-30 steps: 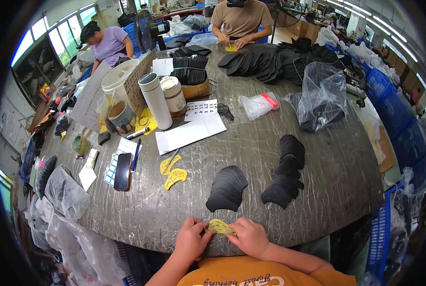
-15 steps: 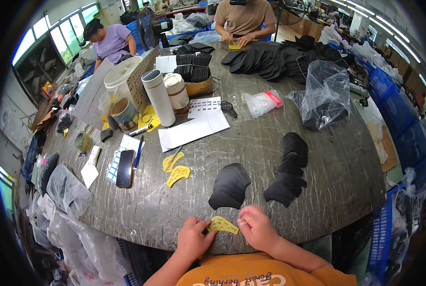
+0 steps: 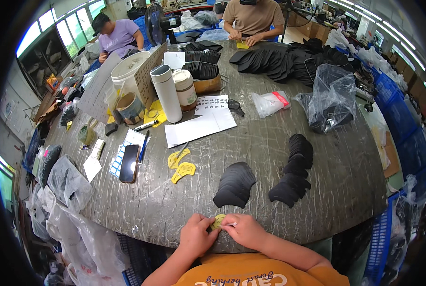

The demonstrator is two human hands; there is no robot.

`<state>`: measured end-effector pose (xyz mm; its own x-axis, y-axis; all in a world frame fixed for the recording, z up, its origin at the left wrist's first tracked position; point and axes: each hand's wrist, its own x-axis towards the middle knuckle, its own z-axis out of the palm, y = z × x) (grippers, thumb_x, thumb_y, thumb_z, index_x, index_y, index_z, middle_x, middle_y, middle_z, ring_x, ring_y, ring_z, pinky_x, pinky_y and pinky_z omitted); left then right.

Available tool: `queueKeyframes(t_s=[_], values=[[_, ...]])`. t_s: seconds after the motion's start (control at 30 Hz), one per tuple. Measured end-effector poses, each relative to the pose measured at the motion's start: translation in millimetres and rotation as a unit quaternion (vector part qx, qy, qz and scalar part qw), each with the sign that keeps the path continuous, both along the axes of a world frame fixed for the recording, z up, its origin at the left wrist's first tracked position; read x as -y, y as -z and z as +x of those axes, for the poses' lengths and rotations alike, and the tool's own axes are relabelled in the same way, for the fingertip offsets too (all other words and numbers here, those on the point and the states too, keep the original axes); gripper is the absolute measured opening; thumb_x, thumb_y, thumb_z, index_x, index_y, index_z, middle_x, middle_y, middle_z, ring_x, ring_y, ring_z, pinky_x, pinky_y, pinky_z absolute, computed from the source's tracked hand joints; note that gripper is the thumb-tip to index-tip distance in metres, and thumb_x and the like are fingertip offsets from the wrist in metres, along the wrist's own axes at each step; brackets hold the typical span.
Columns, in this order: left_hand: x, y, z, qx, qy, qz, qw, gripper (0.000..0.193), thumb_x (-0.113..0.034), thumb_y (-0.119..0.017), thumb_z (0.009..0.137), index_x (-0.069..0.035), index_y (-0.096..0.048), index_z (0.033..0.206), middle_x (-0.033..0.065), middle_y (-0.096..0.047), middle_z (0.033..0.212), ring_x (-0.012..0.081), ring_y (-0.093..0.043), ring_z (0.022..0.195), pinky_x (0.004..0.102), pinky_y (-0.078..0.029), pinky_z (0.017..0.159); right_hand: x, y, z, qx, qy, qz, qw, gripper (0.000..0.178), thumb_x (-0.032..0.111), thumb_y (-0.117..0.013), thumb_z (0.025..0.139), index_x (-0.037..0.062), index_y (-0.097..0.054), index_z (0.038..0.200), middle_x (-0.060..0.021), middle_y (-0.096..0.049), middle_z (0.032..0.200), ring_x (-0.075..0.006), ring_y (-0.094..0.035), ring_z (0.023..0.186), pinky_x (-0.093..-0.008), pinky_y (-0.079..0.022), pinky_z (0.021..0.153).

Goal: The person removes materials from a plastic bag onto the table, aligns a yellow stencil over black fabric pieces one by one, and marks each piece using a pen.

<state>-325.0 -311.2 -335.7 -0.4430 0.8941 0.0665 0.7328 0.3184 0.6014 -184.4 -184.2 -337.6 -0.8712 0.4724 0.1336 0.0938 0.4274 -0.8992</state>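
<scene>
At the near edge of the table, my left hand (image 3: 197,233) is closed on the left end of a curved yellow template (image 3: 217,221). My right hand (image 3: 245,231) is pinched over the template's right part and hides it. A small pale tip shows by the right fingers; what they hold is too small to make out. Just beyond my hands lies a fanned stack of curved black pieces (image 3: 235,185). A longer fanned row of black pieces (image 3: 294,177) lies to its right. Two more yellow templates, one (image 3: 183,172) nearer than the other (image 3: 178,158), lie to the left.
Left of the templates are a phone (image 3: 129,163) and a blue pen (image 3: 143,148). Farther back stand a white bottle (image 3: 166,95), a jar (image 3: 185,90) and white paper (image 3: 201,127). A clear plastic bag (image 3: 328,102) lies right, before black piles (image 3: 280,62). Two people sit across the table.
My right hand has moved left and down onto the template, covering its right part. The left hand keeps its hold. The whole view has shifted slightly.
</scene>
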Motion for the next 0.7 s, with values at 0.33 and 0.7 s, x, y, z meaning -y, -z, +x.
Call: queueKeyframes(t_s=[0.33,0.7], values=[[-0.1,-0.7,-1.1,-0.003,0.005,0.000,1.000,0.030,-0.022,-0.083,0.071,-0.005,-0.073,0.095,0.0097,-0.062,0.090,0.0294,-0.064,0.078,0.0385,-0.053,0.066,-1.3,-1.2,7.0,0.005,0.048,-0.008,0.999,0.008,0.007,-0.063,0.087,0.0022,-0.057,0.086,-0.0183,-0.063,0.081,-0.0397,-0.062,0.077,-0.0443,-0.050,0.068],[-0.9,-2.3,-0.7,0.006,0.002,-0.023,1.000,0.032,-0.021,-0.083,0.071,-0.005,-0.074,0.097,0.0100,-0.063,0.091,0.0296,-0.064,0.079,0.0386,-0.053,0.067,-2.8,-3.7,18.6,0.003,0.053,0.007,0.999,0.011,0.005,-0.063,0.087,0.0022,-0.053,0.084,-0.0170,-0.060,0.078,-0.0394,-0.060,0.076,-0.0456,-0.048,0.067]])
